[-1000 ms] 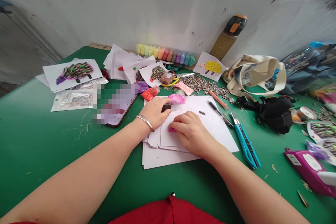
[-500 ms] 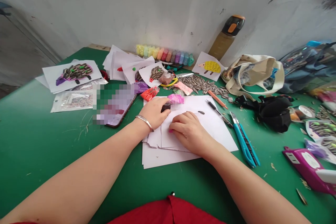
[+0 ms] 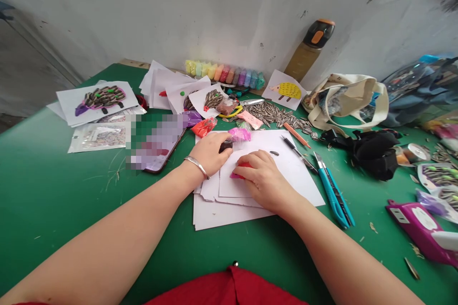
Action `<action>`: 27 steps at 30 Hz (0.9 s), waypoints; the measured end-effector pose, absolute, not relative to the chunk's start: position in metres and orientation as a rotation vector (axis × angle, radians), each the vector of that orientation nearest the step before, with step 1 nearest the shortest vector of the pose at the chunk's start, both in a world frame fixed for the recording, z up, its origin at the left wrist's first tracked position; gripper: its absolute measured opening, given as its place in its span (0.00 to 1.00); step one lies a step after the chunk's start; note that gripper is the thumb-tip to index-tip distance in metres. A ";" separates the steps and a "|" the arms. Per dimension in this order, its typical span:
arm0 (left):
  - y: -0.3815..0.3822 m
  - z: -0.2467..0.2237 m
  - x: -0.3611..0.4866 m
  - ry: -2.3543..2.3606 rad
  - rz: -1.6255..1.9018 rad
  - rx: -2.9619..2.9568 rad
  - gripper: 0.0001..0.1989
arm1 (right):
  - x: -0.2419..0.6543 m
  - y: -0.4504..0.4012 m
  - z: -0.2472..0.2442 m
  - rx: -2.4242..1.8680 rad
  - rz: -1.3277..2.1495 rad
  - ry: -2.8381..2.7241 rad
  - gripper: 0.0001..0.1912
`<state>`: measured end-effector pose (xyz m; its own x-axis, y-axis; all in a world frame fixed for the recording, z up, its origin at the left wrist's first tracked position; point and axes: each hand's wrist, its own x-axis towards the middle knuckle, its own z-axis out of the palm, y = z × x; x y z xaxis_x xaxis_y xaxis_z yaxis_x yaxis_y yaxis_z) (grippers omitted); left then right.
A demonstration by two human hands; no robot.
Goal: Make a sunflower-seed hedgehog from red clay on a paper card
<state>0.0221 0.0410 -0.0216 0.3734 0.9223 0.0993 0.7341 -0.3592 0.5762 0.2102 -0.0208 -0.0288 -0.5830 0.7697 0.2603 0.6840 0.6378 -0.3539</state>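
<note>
My left hand [image 3: 213, 152], with a silver bracelet on its wrist, is closed on a dark lump of modelling clay [image 3: 225, 146] at the edge of the white paper. Clear wrapping and a bright pink clay packet [image 3: 239, 134] lie just beyond it. My right hand [image 3: 263, 178] bends over a smaller white sheet [image 3: 229, 188], its fingers curled around red and pink clay [image 3: 244, 167]; the fingers partly hide the clay. A single sunflower seed [image 3: 274, 153] rests on the paper past my right hand.
A pen [image 3: 298, 153], an orange stick [image 3: 296, 135] and a blue utility knife [image 3: 333, 193] with its blade out lie to the right. Behind are a seed pile [image 3: 275, 114] and clay packets [image 3: 225, 75]. A phone [image 3: 162, 147] and seed-covered hedgehog picture [image 3: 102, 100] are left.
My right hand has lifted and shifted slightly, with its fingers opening up a little, so more of the red and pink clay shows beneath it. My left hand has stayed in place.
</note>
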 end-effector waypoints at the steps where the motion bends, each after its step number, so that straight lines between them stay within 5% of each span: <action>1: 0.041 -0.022 0.022 1.428 0.578 2.201 0.20 | 0.210 -0.020 -0.029 -1.151 0.311 -2.471 0.18; 27: 0.042 -0.023 0.021 1.419 0.608 2.181 0.19 | 0.220 -0.020 -0.019 -1.154 0.293 -2.371 0.21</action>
